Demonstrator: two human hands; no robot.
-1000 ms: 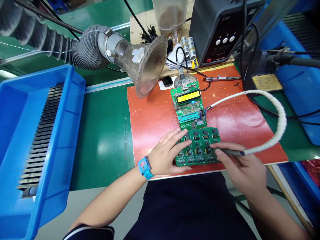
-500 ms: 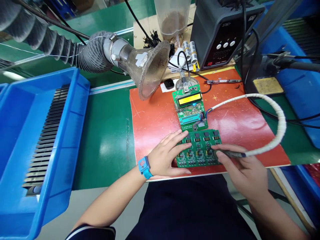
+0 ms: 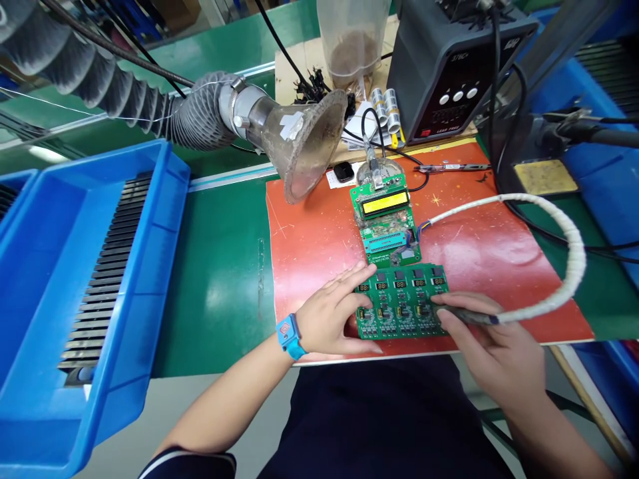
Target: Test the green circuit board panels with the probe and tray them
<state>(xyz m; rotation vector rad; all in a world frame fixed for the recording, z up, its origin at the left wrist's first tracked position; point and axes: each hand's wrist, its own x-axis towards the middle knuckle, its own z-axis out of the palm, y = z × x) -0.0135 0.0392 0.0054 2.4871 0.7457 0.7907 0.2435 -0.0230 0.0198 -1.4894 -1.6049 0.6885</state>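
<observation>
A green circuit board panel [image 3: 402, 306] with several small digit displays lies on the red mat [image 3: 309, 246]. My left hand [image 3: 332, 313], a blue band at its wrist, rests over the panel's left edge with fingers spread. In my right hand [image 3: 499, 346] is a dark probe [image 3: 466, 315], pinched between thumb and fingers; its tip end is at the panel's right part. A white wrapped cable [image 3: 574, 246] runs from the probe to a green programmer board [image 3: 387, 219] with a lit yellow screen, just behind the panel.
A fume funnel [image 3: 314, 146] on a ribbed hose hangs at the upper left of the mat. Blue bins [image 3: 164, 266] stand on the left, one holding a row of dark strips. Behind are a soldering station [image 3: 449, 80], a pen [image 3: 454, 168] and a yellow sponge [image 3: 546, 177].
The whole view has shifted slightly, moving most things right and down. My left fingers have drawn back a little towards the panel's left edge. My right hand keeps its grip on the probe.
</observation>
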